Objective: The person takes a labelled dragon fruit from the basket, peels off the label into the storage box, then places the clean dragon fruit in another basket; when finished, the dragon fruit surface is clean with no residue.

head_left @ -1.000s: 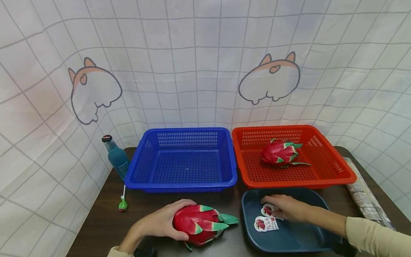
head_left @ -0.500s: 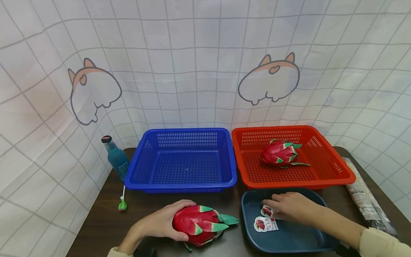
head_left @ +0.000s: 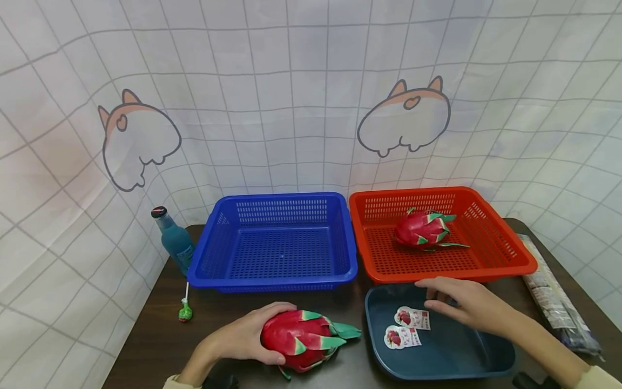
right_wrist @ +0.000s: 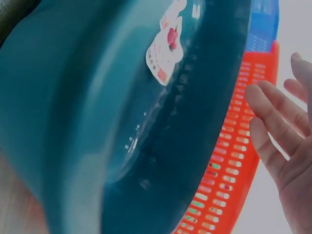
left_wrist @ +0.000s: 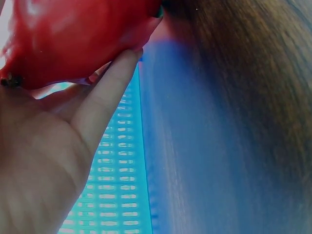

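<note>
At the front of the table, my left hand [head_left: 245,336] grips the stem end of a red dragon fruit [head_left: 303,343], its green-tipped leaves pointing right. The left wrist view shows the dragon fruit [left_wrist: 87,39] against the palm, one finger stretched along its side. My right hand [head_left: 468,303] hovers over the far side of a dark teal tray [head_left: 457,364], fingers slightly bent and holding nothing. Two white labels printed with dragon fruit, an upper label [head_left: 412,317] and a lower label [head_left: 401,337], lie in the tray's left part. In the right wrist view, the hand [right_wrist: 287,141] is apart from the labels.
Behind stand a blue basket [head_left: 272,283] and a red basket [head_left: 505,265] holding another dragon fruit [head_left: 421,229]. To the left are a blue bottle [head_left: 177,240] and a green lollipop [head_left: 186,310]. A clear-wrapped packet [head_left: 559,308] lies along the right edge.
My right hand has lifted off the upper label and drawn back up and to the right, leaving both labels in the tray. The left hand keeps its grip on the dragon fruit.
</note>
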Motion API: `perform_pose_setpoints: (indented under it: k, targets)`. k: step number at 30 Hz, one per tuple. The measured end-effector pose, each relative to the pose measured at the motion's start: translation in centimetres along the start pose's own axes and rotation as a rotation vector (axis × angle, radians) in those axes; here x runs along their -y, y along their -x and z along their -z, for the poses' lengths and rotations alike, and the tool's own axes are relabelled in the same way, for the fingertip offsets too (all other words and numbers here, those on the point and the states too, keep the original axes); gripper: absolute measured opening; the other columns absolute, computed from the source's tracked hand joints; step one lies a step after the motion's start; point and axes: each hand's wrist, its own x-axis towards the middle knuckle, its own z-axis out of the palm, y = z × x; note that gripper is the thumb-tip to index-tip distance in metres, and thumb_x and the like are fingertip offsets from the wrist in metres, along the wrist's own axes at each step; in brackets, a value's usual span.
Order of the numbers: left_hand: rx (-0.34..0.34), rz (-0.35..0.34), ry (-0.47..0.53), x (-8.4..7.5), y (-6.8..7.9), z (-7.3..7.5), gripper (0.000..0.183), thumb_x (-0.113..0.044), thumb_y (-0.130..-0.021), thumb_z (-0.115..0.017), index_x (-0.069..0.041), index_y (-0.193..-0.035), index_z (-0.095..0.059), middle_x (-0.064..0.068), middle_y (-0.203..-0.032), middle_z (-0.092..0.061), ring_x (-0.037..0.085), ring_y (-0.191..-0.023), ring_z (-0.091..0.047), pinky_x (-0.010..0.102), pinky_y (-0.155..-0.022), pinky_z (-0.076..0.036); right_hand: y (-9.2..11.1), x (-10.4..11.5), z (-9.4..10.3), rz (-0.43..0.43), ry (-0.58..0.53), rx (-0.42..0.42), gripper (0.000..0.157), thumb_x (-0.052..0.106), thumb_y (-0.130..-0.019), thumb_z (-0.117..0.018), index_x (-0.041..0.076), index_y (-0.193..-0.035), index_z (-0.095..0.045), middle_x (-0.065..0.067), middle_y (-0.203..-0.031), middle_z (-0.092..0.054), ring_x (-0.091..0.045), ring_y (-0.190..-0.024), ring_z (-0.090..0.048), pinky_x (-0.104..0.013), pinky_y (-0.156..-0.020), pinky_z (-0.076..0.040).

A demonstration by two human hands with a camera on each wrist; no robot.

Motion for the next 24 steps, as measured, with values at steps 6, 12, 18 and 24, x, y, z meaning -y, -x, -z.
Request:
perform_pose_setpoints:
  k: [6, 12, 18, 24]
  targets:
    - [0.001, -0.011, 0.013, -0.1, 0.0, 0.1, 0.073, -0.039, -0.080, -0.076, -0.034, -0.142, -0.038, -0.005, -0.138, -0.049, 0.015, -0.120, -0.051, 0.022, -0.087, -0.053, 0.3, -0.2, 0.6, -0.043, -0.042, -0.070, 0.043, 0.014, -0.082, -0.076, 0.014, -0.123, -0.062, 0.020, -0.090, -0.061, 0.006, -0.076, -0.056, -0.020, -0.064, -0.053]
    - [0.001, -0.019, -0.002, -0.2, 0.0, 0.1, 0.074, -0.038, -0.080, -0.076, -0.028, -0.143, -0.038, -0.005, -0.138, -0.049, 0.015, -0.119, -0.051, 0.022, -0.087, -0.053, 0.7, -0.8, 1.9, -0.116, 0.012, -0.262, 0.054, 0.005, -0.073, -0.081, 0.008, -0.123, -0.062, 0.009, -0.093, -0.067, 0.005, -0.078, -0.057, -0.010, -0.069, -0.049]
    - [-0.008, -0.018, -0.019, -0.4, -0.2, 0.0, 0.074, -0.042, -0.079, -0.076, -0.031, -0.142, -0.039, -0.005, -0.137, -0.049, 0.016, -0.118, -0.051, 0.022, -0.086, -0.053, 1.5, -2.6, 3.9, -0.284, -0.016, -0.448, 0.060, 0.005, -0.076, -0.076, 0.005, -0.132, -0.054, -0.013, -0.114, -0.063, 0.015, -0.102, -0.043, 0.000, -0.081, -0.035]
    - [-0.012, -0.022, -0.011, -0.5, 0.0, 0.0, 0.072, -0.042, -0.078, -0.076, -0.034, -0.140, -0.039, -0.005, -0.136, -0.050, 0.016, -0.117, -0.052, 0.022, -0.085, -0.054, 2.6, -6.3, 4.4, -0.382, 0.004, -0.493, 0.069, 0.015, -0.079, -0.070, -0.003, -0.140, -0.043, -0.028, -0.128, -0.050, -0.023, -0.110, -0.044, -0.046, -0.080, -0.033]
